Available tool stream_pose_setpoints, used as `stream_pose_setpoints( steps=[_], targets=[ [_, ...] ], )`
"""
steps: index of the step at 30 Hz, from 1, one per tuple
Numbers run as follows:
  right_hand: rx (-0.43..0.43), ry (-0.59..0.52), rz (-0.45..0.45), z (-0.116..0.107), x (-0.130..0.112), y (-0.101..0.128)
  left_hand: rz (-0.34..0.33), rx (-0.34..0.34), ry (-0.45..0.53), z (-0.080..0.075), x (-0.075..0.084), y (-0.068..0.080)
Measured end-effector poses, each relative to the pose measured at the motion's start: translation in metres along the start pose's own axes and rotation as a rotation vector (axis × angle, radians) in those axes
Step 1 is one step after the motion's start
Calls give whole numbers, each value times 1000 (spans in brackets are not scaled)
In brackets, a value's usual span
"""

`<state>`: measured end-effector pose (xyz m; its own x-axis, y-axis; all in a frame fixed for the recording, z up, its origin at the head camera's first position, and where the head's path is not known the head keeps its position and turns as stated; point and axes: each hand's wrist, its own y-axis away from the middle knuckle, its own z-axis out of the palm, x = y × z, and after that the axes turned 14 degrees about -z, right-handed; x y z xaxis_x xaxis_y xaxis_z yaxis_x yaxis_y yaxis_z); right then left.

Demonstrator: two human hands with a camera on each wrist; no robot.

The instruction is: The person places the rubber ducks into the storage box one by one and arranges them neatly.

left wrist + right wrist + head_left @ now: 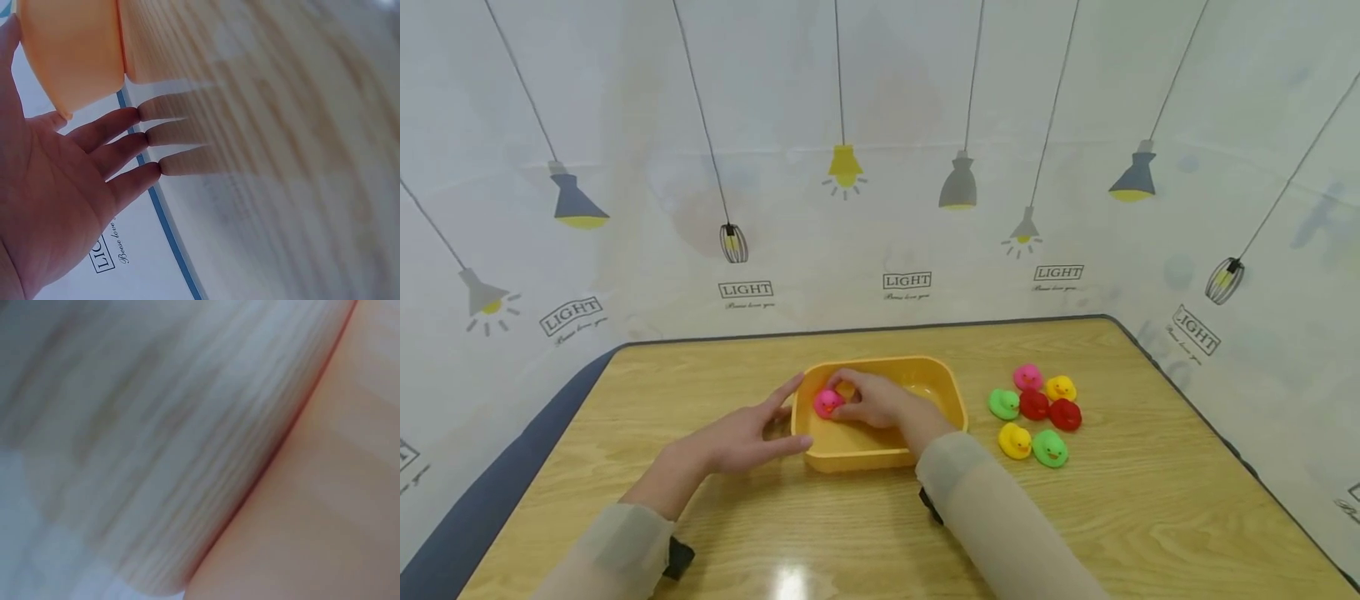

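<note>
- White wall covering point(910, 83) printed with pendant lamps point(845, 165) in grey, blue and yellow, above boxed "LIGHT" lettering point(907, 281)
- Wood-grain table point(1150, 508), dark blue border point(512, 475) widest at left
- Bright glare point(791, 582) near its front

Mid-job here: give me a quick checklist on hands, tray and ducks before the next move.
1. Left hand at the tray's left end: ok, touching it.
2. Tray resting on the wooden table: ok.
3. Pink rubber duck inside the tray: ok, near its left end.
4. Right hand clear of that duck: not ok, its fingers are on it.
5. Another duck beneath the right hand: cannot tell, the hand covers that spot.
6. Seven rubber ducks outside, right of the tray: ok, all in head view.
</note>
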<state>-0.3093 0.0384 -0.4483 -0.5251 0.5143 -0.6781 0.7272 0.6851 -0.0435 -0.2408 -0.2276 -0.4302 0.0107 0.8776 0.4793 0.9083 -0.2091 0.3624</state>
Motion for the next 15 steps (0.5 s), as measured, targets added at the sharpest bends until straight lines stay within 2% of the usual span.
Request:
stream_pose_setpoints(
  steps=[15],
  targets=[
    [7, -25, 21, 1, 0, 1, 25, 9, 35, 1, 6, -1]
  ],
)
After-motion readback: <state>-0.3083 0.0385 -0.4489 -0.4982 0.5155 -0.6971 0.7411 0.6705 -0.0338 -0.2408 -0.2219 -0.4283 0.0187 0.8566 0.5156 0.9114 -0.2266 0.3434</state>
